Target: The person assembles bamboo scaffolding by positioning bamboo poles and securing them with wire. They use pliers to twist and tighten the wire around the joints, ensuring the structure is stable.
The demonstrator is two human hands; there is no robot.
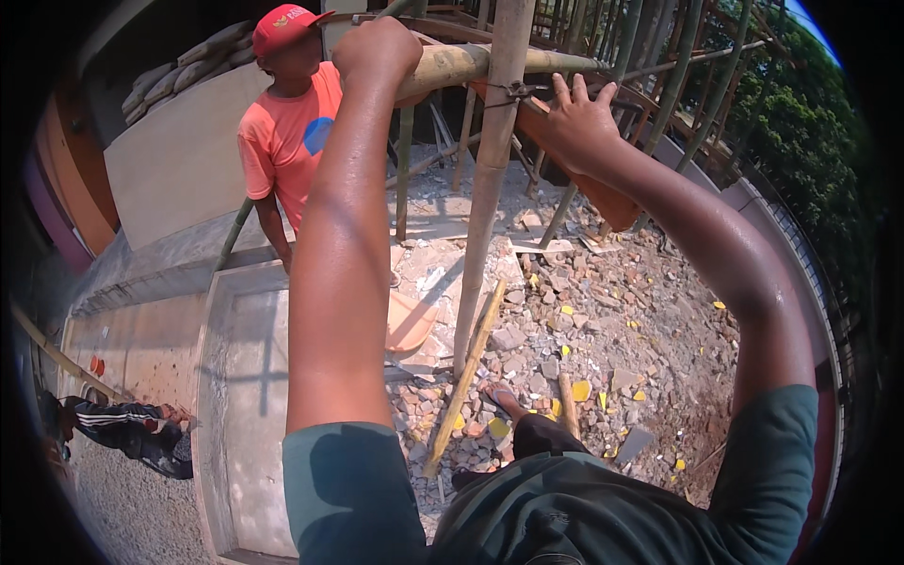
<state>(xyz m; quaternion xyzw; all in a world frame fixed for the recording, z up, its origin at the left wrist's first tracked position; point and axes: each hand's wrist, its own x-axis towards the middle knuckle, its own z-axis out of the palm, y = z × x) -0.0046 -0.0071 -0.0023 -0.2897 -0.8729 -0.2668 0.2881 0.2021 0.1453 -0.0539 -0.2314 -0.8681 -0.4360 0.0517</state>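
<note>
My left hand [379, 55] is raised and closed at the near left end of a horizontal bamboo pole [457, 66]; its fingertips are hidden. The pole crosses an upright bamboo post [494, 141]. Dark tie wire [513, 91] wraps the post just below the crossing. Right of the post, my right hand [579, 122] is open, fingers spread and pointing up. Its palm lies against a reddish-brown board [603, 200] that slants down under my wrist. Whether the board touches the post is not plain.
A person in a red cap and coral shirt [287, 127] stands close on the left. Broken brick rubble [612, 330] covers the ground, with a loose bamboo length [466, 377] leaning across it. A low concrete basin [212, 395] lies left. Bamboo scaffolding [673, 85] rises behind.
</note>
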